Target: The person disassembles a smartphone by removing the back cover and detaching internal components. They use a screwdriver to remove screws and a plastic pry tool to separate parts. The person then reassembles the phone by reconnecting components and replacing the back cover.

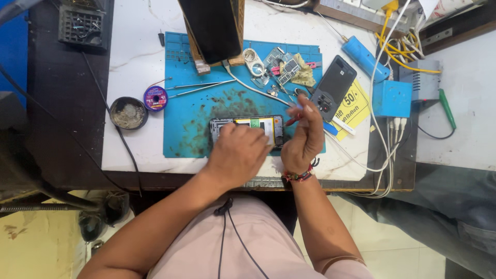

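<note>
Left hand (236,153) flat on the opened phone (248,129), fingers together, covering its left half. Right hand (304,138) just right of the phone, fingers pinching a thin tool, perhaps red-handled; hard to tell. Phone on the blue mat (191,93), near its front edge. Beyond the phone: tweezers (199,86), circuit board (285,67), dark back cover (333,88).

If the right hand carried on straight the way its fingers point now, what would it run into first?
The right hand points up and away, holding a thin red-handled tool. First in that line is probably the dark phone back cover, right by the fingertips; the small metal parts lie left. Depth is unclear.
</note>
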